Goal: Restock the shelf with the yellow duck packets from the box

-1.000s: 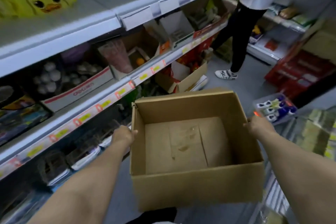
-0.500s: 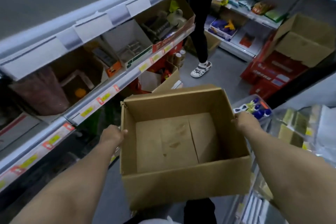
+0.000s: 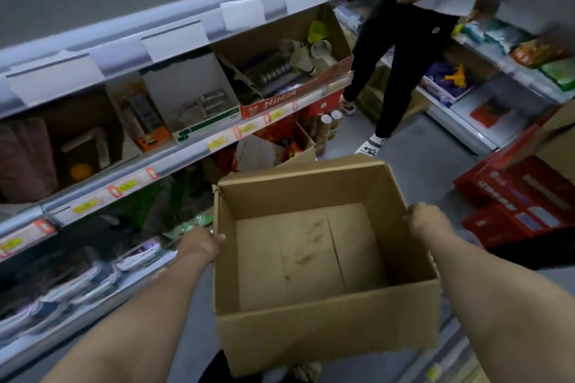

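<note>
- While both hands carry it, the box (image 3: 326,333) sits open-topped nearest the camera, its floor bare cardboard with no packets inside.
- The left hand (image 3: 200,244) grips the box's left wall, thumb hooked over the rim. The right hand (image 3: 426,221) grips the rim of the right wall. The hands are well apart, one on each side.
- No yellow duck packets show in this view, neither in the box nor on the shelf (image 3: 174,162) to the left. That shelf holds open cartons of other goods, among them a red-fronted carton (image 3: 280,78).
- Judgement: the restocking looks finished or nearly so, and the step in hand is taking the empty box away. The next move calls for somewhere to set it down, steering past the red crates (image 3: 513,205) on the floor at right.
- Farther along the aisle another person (image 3: 404,50) in dark trousers stands in the path ahead.
- Compared with a second ago, the view has swung along the aisle. A yellow duck packet then seen on the top shelf is out of frame, the other person looms nearer, and the grip on the box is unchanged.
</note>
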`<action>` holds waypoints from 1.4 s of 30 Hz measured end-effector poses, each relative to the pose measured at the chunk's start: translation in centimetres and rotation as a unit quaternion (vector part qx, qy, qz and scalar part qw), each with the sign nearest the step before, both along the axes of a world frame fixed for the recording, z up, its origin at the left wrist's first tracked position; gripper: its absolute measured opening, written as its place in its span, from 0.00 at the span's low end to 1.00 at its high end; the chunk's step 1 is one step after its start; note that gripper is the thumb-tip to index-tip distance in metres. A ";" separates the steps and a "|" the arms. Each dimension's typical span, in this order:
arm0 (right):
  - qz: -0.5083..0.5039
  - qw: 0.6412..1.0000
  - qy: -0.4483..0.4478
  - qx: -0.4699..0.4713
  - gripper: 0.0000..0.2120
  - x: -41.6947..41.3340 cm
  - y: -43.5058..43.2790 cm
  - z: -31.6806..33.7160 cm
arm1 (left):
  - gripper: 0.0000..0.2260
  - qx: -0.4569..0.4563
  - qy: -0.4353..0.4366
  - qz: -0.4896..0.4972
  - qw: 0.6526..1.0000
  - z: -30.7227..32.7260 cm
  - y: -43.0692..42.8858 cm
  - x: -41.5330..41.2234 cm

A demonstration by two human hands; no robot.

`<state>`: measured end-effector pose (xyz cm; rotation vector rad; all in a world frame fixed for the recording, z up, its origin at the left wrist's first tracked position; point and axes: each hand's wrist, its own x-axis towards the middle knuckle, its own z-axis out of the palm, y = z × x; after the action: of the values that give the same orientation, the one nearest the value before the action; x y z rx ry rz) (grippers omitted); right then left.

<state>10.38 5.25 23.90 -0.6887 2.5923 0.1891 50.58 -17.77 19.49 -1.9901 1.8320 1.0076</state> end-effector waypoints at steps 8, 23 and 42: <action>0.014 1.000 0.009 -0.001 0.09 -8.8 -6.2 -2.1 | 0.18 -0.013 0.004 0.031 0.999 -2.1 -3.6 -7.9; 0.102 0.995 -0.009 0.009 0.06 -25.7 -13.6 -4.5 | 0.18 0.038 -0.028 0.108 0.993 -3.6 -3.4 -21.3; 0.208 0.978 -0.019 0.020 0.08 -41.5 -15.8 -7.4 | 0.14 0.063 -0.057 0.219 0.972 -4.9 3.0 -36.6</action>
<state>-31.12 -10.57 16.53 -1.2016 2.3720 0.3509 13.98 -14.74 14.62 -2.3705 1.2612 1.0609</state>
